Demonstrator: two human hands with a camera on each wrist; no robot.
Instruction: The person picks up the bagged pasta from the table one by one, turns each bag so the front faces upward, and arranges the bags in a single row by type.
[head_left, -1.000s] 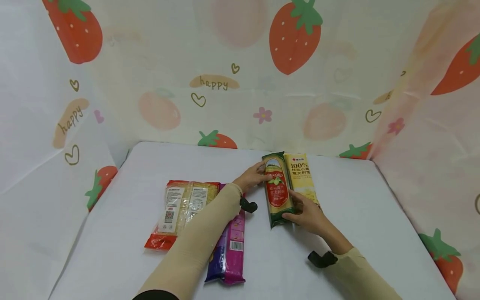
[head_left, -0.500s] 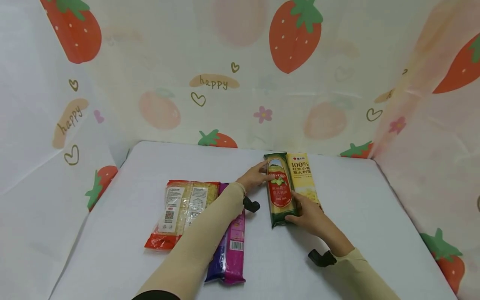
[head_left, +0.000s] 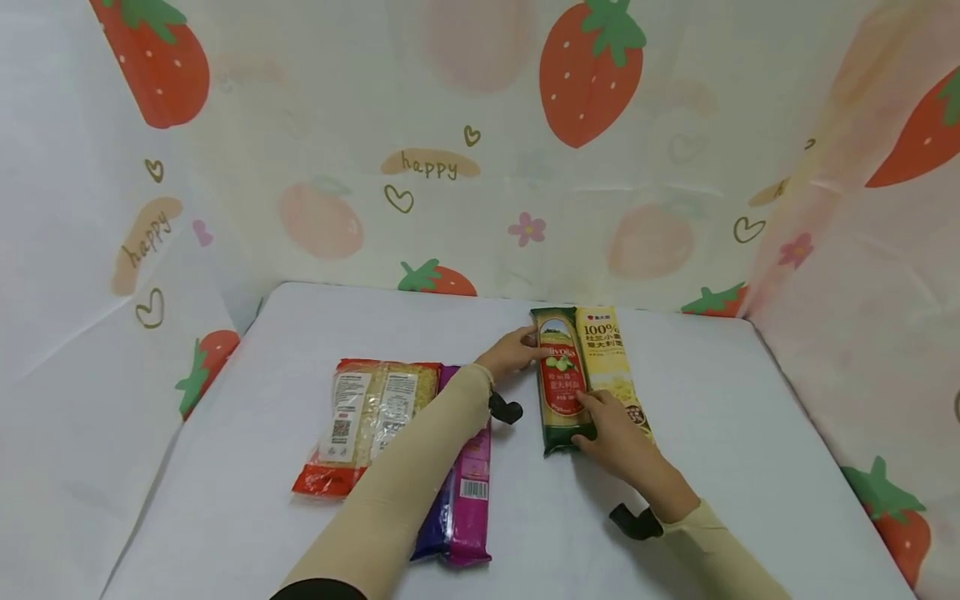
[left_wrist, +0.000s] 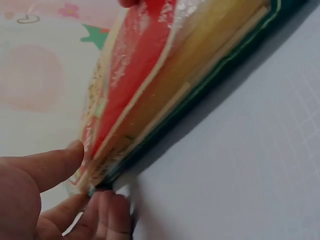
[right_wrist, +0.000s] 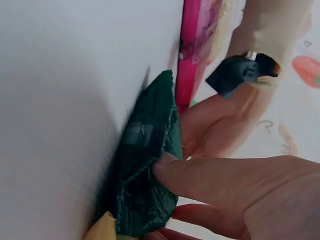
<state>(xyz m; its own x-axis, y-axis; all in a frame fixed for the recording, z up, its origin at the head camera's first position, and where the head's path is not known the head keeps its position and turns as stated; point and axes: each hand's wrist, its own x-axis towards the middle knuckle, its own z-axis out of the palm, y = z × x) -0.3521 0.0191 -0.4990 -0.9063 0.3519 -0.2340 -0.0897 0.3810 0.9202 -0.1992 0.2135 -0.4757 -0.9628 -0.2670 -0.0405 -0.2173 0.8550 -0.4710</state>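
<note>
The green pasta packet lies between the hands, long side running away from the person, and both are on it: the left hand pinches its upper left edge, thumb on the face and fingers curled round the edge, while the right hand grips the lower right corner, thumb against the crumpled green end. Whether its whole underside meets the table cannot be told. Its ends are dark green and crimped, the body gold, with a red oval label bearing white characters, green olives and a small landscape above; from beside the left hand, yellow contents show through a clear side. Just beyond the right hand's fingers, along the packet's right side, lies a yellow packet, its lower part partly covered by that hand; whether the two overlap is unclear. Nearer the person than the left hand, a purple and pink packet passes beneath the left sleeve, which hides its middle. Left of that sleeve and partly under it is a clear, red-ended packet with white printed panels. All of this sits on a white table, and past the hands hangs a strawberry-patterned cloth.
</note>
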